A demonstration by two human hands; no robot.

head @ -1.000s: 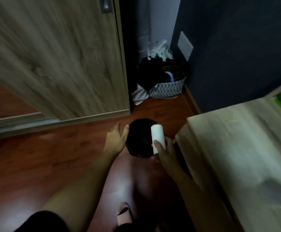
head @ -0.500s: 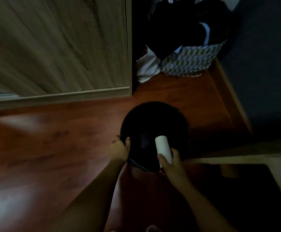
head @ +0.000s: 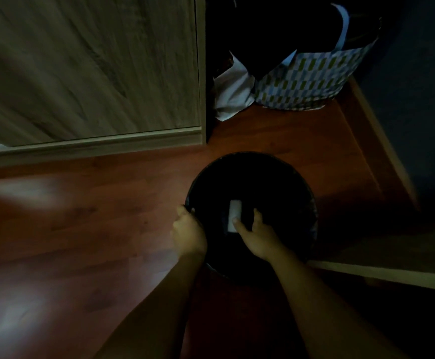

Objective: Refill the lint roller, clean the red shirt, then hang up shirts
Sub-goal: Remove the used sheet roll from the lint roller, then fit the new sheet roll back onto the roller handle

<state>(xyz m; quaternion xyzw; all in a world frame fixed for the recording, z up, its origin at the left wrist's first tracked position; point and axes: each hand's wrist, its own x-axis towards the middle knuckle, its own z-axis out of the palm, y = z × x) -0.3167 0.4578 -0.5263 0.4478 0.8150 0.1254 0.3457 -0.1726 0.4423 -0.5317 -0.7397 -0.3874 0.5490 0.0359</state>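
Left hand [head: 188,233] clamped on near-left rim of black bin [head: 293,177], fingers curled over the edge. Right hand [head: 260,235] over bin mouth: thumb tip against near end of white roll [head: 234,212], forefinger spread off to its right with a dark gap between. Cannot tell if gripped or loose. Patterned bag [head: 312,76] far right on wood floor [head: 107,216], right of wardrobe door [head: 81,60].

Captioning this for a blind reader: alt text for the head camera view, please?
The right hand holds a white roll over a round black bin whose rim the left hand grips, on a reddish wood floor; a patterned bag of dark clothes stands behind.
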